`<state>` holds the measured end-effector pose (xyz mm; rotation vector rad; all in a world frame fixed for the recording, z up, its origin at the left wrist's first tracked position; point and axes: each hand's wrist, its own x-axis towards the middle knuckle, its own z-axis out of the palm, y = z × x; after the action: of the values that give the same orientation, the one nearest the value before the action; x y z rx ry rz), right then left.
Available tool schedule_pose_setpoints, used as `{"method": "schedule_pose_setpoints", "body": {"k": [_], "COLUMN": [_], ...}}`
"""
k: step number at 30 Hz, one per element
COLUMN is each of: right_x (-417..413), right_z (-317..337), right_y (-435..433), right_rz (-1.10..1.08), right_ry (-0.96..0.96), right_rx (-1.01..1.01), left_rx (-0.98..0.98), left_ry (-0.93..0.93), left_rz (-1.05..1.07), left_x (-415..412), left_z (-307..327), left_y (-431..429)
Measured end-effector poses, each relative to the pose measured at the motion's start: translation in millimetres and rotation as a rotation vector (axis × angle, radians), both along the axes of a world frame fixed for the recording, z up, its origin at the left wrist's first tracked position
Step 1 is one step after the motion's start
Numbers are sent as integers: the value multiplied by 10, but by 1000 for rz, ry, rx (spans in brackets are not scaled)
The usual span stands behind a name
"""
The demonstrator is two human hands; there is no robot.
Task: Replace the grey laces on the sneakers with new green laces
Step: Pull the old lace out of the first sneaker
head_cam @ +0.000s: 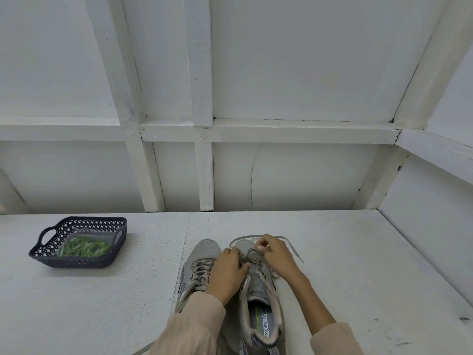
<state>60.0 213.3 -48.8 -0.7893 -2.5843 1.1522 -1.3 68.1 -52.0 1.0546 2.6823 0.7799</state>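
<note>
Head view: left grip grasping sneaker, right grip pinching grey lace; basket holding green laces well apart, left.

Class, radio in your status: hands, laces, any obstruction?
Left hand grips, right hand pinches grey lace on right-side sneaker. Green laces untouched in basket. Nothing in the way.

sneakers: grey | laces: green | basket: dark, lattice | table: white
</note>
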Motion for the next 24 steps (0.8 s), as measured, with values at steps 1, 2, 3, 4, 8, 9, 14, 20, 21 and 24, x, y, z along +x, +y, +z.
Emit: {"method": "schedule_pose_setpoints", "body": {"k": [1, 2, 3, 4, 8, 9, 14, 20, 21, 24], "right_x": [33, 71, 109, 138, 163, 155, 123, 219, 214, 177], "right_z": [-23, -46, -66, -88, -124, -104, 54, -105, -99, 2], "right_y": [46, 87, 113, 119, 94, 86, 75, 81, 82, 82], "right_rz": [-7, -5, 0, 5, 45, 52, -114, -12, -16, -98], "right_ry": [-14, -35, -55, -69, -35, -15, 221, -18, -22, 117], "right_rx": [-33, -50, -61, -69, -51, -32, -289, -310, -293, -296], "left_rx": [5, 8, 9, 6, -1, -1, -8, -11, -4, 2], "left_ry": [-8, -15, -18, -18, -16, -15, -10, -6, -10, -49], "left_rz": [2, 3, 5, 7, 13, 13, 22, 31, 29, 14], "left_x": [-3, -4, -5, -5, -1, 4, 22, 33, 38, 56], "left_z": [-1, -5, -6, -8, -7, -6, -3, -27, -31, -63], "left_y": [-5, -8, -11, -12, -8, -10, -9, -14, -17, -18]}}
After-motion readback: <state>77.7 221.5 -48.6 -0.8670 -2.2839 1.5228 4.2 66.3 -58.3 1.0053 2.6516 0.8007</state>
